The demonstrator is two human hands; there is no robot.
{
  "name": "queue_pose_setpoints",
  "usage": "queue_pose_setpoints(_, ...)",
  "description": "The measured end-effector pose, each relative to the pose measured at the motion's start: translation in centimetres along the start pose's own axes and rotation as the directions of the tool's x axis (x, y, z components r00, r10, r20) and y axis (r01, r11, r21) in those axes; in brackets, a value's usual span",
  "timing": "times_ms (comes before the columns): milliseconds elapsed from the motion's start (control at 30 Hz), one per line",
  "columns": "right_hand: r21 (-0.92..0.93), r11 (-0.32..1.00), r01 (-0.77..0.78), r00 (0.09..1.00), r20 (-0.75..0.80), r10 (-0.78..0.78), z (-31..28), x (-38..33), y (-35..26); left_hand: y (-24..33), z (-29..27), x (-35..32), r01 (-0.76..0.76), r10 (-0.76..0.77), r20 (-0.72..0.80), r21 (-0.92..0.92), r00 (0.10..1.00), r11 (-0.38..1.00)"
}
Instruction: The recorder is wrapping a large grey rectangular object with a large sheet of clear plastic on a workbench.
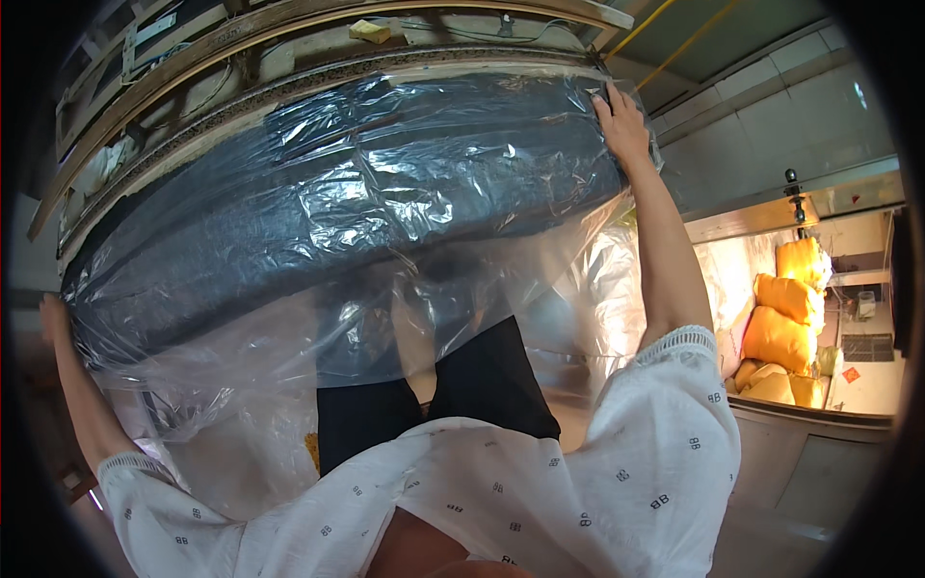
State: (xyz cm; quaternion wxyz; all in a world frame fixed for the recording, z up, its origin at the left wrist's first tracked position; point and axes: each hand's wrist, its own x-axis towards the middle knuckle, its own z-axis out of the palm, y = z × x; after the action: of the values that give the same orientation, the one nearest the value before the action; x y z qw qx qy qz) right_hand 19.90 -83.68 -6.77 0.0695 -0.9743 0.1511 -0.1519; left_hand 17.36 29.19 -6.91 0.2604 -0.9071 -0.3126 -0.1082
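A wide sheet of clear plastic film [356, 207] lies wrinkled and shiny over a long stack of dark fabric [222, 231] in front of me. Its near part hangs down over my legs. At the far right end, my right hand [624, 125] rests on the film with arm stretched and fingers extended and apart. My left hand [55, 320] is at the opposite, left end, beside the film's edge. Its fingers are mostly turned away and dim, so its grip cannot be made out.
Behind the stack runs a long wooden rail [260, 29], with a small yellow block [370, 32] near it. To the right, past an opening, stands a pile of yellow-orange bundles [779, 332]. A pale wall [771, 116] is at the upper right.
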Motion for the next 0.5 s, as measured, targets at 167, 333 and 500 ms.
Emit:
queue_pose_setpoints(167, 0.065, 0.990, 0.122, 0.992, -0.040, -0.120, -1.5, -2.0, 5.6, 19.0, -17.9, -12.2, -0.462, 0.469, -0.110, -0.473, 0.876, 0.751)
queue_pose_setpoints(333, 0.224, 0.961, 0.162, 0.975, 0.116, -0.191, -4.9, -0.2, 0.0, 23.8, -21.4, -19.3, -0.410, 0.396, -0.130, -0.446, 0.909, 0.796)
queue_pose_setpoints(500, 0.119, 0.882, -0.456, 0.653, 0.718, 0.241, -2.9, -3.0, 12.9, 24.9, -16.8, -14.9, -0.365, 0.310, -0.193, -0.498, 0.931, 0.786)
